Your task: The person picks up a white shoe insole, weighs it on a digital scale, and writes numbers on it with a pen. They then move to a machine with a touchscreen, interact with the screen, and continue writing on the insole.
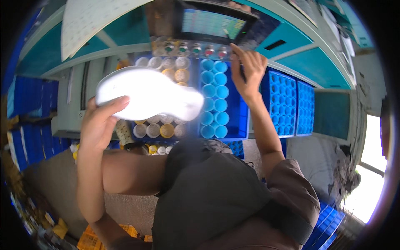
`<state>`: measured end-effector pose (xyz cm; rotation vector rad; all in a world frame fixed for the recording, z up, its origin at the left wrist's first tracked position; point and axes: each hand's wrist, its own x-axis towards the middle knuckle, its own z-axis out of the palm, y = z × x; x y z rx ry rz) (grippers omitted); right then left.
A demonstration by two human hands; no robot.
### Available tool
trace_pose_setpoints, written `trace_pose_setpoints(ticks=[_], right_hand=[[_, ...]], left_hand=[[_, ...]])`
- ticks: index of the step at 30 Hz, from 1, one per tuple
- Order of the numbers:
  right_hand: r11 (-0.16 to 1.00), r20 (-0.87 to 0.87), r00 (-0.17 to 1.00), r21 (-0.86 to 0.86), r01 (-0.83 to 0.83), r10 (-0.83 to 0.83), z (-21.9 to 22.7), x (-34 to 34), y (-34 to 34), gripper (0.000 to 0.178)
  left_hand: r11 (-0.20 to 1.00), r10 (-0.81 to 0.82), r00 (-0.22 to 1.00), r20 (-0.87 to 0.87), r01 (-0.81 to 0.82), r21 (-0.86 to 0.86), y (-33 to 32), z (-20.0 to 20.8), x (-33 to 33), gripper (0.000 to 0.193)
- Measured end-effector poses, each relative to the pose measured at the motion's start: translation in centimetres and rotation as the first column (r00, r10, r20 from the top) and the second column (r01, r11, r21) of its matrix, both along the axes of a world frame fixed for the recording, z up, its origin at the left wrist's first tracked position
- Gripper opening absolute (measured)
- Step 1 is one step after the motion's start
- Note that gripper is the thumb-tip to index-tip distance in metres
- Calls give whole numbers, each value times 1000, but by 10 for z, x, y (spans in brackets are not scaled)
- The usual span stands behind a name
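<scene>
The person's left hand (pixel 98 125) sits at about nine o'clock in the view, fingers curled closed around the near edge of a smooth white moulded plastic part (pixel 148 99) shaped like a rounded shell; the part is held up in the air in front of the trays, tapering toward three o'clock where its narrow end overlaps the blue cups; its surface is blown out by light, so finer detail cannot be told. The right hand (pixel 248 71) is raised at about one o'clock, fingers loosely bent with the fingertips (pixel 236 49) reaching to the lower edge of a dark-framed control screen (pixel 212 24) with coloured rows; whether they press anything cannot be told. Just below the screen, at twelve o'clock, runs a row of round push buttons (pixel 196 49) in green and red. Beneath them lies a blue plastic tray (pixel 239 112) holding light-blue cylindrical cups (pixel 214 98), and beside it at eleven o'clock a cluster of white and yellow thread cones (pixel 160 130), partly hidden behind the white part. Empty blue gridded crates (pixel 283 102) stand at two o'clock; the person's dark brown sleeve (pixel 291 183) fills five o'clock.
</scene>
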<state>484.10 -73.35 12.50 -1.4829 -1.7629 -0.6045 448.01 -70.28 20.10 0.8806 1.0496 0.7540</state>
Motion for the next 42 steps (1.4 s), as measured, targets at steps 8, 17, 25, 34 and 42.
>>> trace_pose_setpoints(ticks=[8,17,25,34,42], right_hand=[[999,-42,999,-21,-26,25,4,-10,-1,25],[1000,-16,1000,-1,-1,1,7,-11,1,28],[1000,4,1000,14,9,-10,6,-13,11,27],[998,-19,998,-14,-60,60,11,-18,22,25],[996,9,996,-29,-86,86,4,-23,18,19]], left_hand=[[1000,10,999,-34,-11,-9,-1,7,3,45],[1000,-13,1000,-28,12,-5,0,3,-2,46],[999,28,998,-57,-27,27,0,0,-1,43],[999,9,997,-74,-6,39,0,-2,-3,41],[999,3,994,-112,1,33,-1,-1,-2,47]])
